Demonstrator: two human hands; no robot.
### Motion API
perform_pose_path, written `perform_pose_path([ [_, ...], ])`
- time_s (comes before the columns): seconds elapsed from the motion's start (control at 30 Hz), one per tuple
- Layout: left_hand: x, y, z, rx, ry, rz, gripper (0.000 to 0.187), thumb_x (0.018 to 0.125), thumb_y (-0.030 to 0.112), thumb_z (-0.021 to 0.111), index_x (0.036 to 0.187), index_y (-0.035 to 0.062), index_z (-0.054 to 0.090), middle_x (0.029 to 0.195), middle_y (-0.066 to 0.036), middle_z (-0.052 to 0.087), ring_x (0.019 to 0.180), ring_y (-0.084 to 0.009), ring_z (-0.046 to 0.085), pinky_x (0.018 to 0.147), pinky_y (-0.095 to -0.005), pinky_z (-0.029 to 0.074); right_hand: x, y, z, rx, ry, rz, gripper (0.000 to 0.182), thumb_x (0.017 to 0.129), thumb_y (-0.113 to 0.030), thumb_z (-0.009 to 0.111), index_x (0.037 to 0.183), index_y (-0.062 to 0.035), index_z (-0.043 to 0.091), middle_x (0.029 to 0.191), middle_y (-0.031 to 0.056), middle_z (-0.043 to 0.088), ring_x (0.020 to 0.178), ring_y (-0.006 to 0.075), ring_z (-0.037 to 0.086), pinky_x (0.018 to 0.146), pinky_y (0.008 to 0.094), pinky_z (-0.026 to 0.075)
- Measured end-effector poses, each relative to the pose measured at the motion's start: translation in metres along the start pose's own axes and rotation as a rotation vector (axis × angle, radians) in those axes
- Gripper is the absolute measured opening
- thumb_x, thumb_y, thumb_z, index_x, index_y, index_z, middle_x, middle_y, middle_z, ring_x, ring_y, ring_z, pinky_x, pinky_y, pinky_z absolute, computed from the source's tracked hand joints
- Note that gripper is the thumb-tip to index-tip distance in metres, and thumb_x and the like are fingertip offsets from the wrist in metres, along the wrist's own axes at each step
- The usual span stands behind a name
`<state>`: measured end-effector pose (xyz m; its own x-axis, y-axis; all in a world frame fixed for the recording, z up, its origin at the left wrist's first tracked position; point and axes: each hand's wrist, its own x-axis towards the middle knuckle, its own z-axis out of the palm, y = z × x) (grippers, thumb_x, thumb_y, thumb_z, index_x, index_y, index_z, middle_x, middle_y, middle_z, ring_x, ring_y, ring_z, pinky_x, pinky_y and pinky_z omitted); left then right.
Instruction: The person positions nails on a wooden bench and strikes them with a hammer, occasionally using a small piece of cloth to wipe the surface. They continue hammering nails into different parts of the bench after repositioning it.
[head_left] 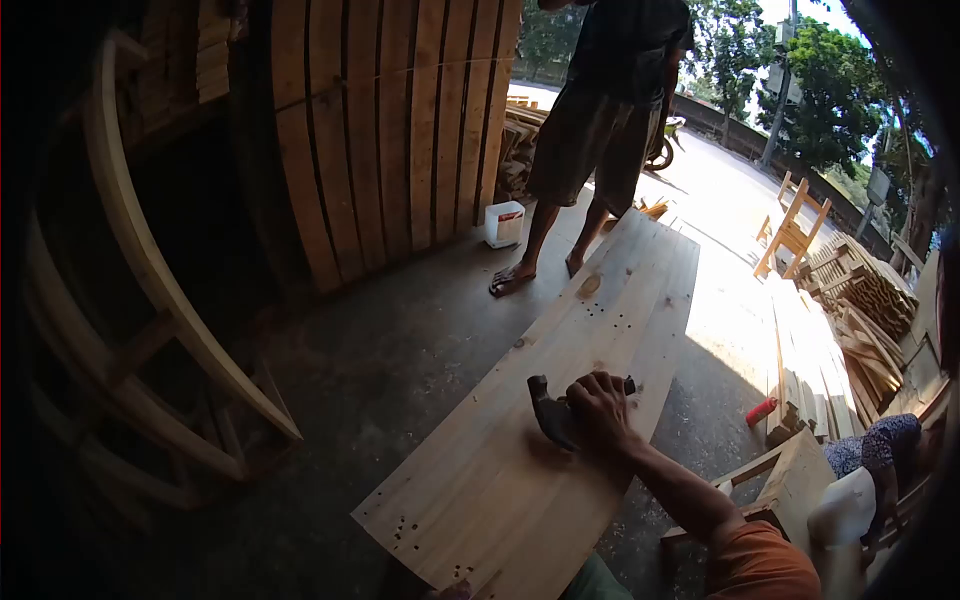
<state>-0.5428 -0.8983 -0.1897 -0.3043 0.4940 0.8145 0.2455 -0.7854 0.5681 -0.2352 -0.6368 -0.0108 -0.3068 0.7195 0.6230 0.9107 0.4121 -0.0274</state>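
My right hand (600, 408) is closed over a dark hand tool (552, 418) on a long pale wooden panel (490, 450). One curved end of the tool sticks out to the left of the fist and a short dark end shows on the right; the exact kind of tool I cannot tell. The panel is made of joined boards, with knots and clusters of small dark holes at both ends. At the bottom edge of the view, by the panel's near end, only a sliver of my left hand (456, 592) shows, its fingers hidden.
Beyond the panel stands a person (600, 150) in shorts, near a white container (504, 225). Curved wooden frames (170, 270) stand at left, before slatted wood (390, 130). Stacked lumber (850, 300), a red bottle (761, 411) and a wooden stool (785, 485) lie to the right.
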Motion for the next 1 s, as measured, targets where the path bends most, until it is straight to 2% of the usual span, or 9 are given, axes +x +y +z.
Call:
perform_pose_path([
  [0.03,0.115,0.044,-0.005,0.311,-0.466,-0.120,0.031,0.101,0.016,0.056,0.130,0.0046,0.053,0.105,-0.009,0.065,0.062,-0.0130,0.053,0.054,-0.0268,0.048,0.007,-0.009,-0.006,-0.024,-0.053,0.045,0.018,0.071,-0.015,0.072,0.085,-0.0098,0.063,0.093,0.0063,0.063,0.100,0.0269,0.057,0.089,0.0421,0.039],
  [0.07,0.127,0.043,-0.016,0.479,-0.566,-0.437,0.051,0.082,0.035,0.076,0.116,0.0030,0.055,0.101,-0.013,0.062,0.091,-0.0279,0.062,0.078,-0.0396,0.051,0.009,-0.013,-0.004,-0.061,0.003,0.038,0.018,0.070,-0.014,0.071,0.084,-0.0096,0.063,0.094,0.0063,0.063,0.099,0.0269,0.057,0.088,0.0415,0.040],
  [0.17,0.168,0.012,-0.027,0.394,-0.150,-0.622,0.025,0.089,0.023,0.070,0.102,0.0023,0.063,0.084,-0.009,0.067,0.073,-0.0218,0.066,0.071,-0.0312,0.053,0.014,-0.017,0.003,-0.095,-0.064,0.152,0.018,0.068,-0.004,0.069,0.084,-0.0089,0.062,0.092,0.0072,0.064,0.091,0.0275,0.060,0.081,0.0391,0.042],
  [0.23,0.195,-0.016,-0.041,0.325,-0.066,-0.780,0.024,0.095,0.014,0.063,0.111,-0.0028,0.057,0.100,-0.006,0.065,0.092,-0.0131,0.060,0.084,-0.0290,0.048,0.013,-0.014,0.009,-0.139,-0.078,0.130,0.019,0.068,-0.001,0.067,0.085,-0.0087,0.061,0.092,0.0074,0.064,0.088,0.0279,0.060,0.079,0.0393,0.042],
  [0.43,0.225,-0.175,-0.067,0.403,-0.021,-0.854,0.020,0.096,0.017,0.065,0.106,0.0010,0.061,0.088,-0.007,0.067,0.079,-0.0133,0.062,0.072,-0.0312,0.049,0.016,-0.010,0.016,-0.198,-0.159,0.107,0.019,0.071,0.000,0.066,0.088,-0.0083,0.059,0.091,0.0071,0.062,0.087,0.0283,0.060,0.078,0.0385,0.041],
  [0.67,0.168,-0.353,-0.011,0.478,-0.516,-1.030,0.027,0.094,0.023,0.067,0.109,0.0016,0.061,0.093,-0.013,0.070,0.083,-0.0271,0.069,0.072,-0.0395,0.052,0.023,-0.013,0.017,-0.183,-0.230,0.139,0.023,0.070,-0.001,0.066,0.091,-0.0056,0.058,0.092,0.0114,0.060,0.084,0.0294,0.057,0.077,0.0389,0.041],
  [0.83,0.161,-0.384,0.103,0.293,-0.905,-0.945,0.029,0.093,0.026,0.067,0.110,0.0033,0.062,0.098,-0.016,0.071,0.088,-0.0341,0.070,0.075,-0.0441,0.053,0.026,-0.004,0.018,-0.103,-0.247,0.168,0.025,0.067,0.000,0.065,0.090,-0.0050,0.057,0.092,0.0122,0.060,0.085,0.0321,0.056,0.076,0.0414,0.042],
  [0.93,0.185,-0.365,0.160,0.148,-1.037,-0.937,0.031,0.094,0.028,0.067,0.111,0.0026,0.062,0.095,-0.011,0.071,0.086,-0.0212,0.069,0.076,-0.0340,0.052,0.032,-0.005,0.011,-0.122,-0.257,0.241,0.022,0.068,-0.001,0.068,0.088,-0.0041,0.058,0.090,0.0121,0.059,0.086,0.0337,0.057,0.077,0.0433,0.043],
  [1.0,0.215,-0.334,0.172,-0.077,-0.902,-1.009,0.034,0.093,0.029,0.069,0.115,0.0038,0.064,0.101,-0.013,0.072,0.095,-0.0233,0.070,0.080,-0.0360,0.053,0.030,-0.004,0.012,-0.153,-0.215,0.277,0.021,0.068,-0.004,0.072,0.085,-0.0054,0.060,0.089,0.0109,0.060,0.088,0.0329,0.058,0.079,0.0436,0.043],
])
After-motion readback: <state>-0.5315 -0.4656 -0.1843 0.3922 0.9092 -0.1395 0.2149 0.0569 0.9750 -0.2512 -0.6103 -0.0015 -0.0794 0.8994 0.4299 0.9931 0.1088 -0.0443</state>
